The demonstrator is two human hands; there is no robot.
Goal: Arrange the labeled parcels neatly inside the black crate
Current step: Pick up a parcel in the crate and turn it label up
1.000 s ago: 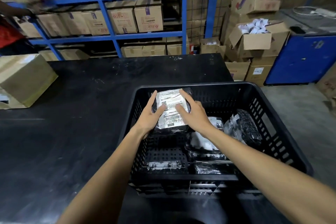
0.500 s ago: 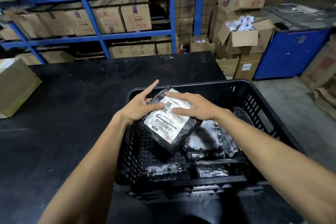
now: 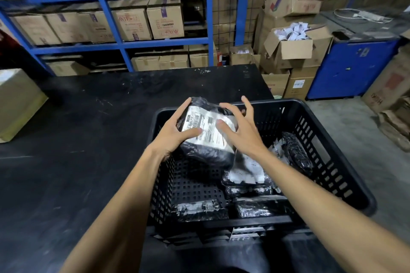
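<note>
On a black table (image 3: 88,139) stands a black plastic crate (image 3: 321,155). Above it, the left hand (image 3: 175,133) grips a labelled black-wrapped parcel (image 3: 208,155); the splayed right hand (image 3: 241,133) touches it.

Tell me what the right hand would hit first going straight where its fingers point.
The labeled parcel, gripped by the left hand. The right hand spreads its fingers over the parcel's right side and probably touches it. Beyond lies the black crate, at its far rim; depth is unclear.

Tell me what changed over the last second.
The labeled parcel went from upright against the far wall of the black crate to lifted and tilted, label up, near its far-left corner. The left hand grips it; the right hand spreads over it. The other parcels stayed put.
</note>
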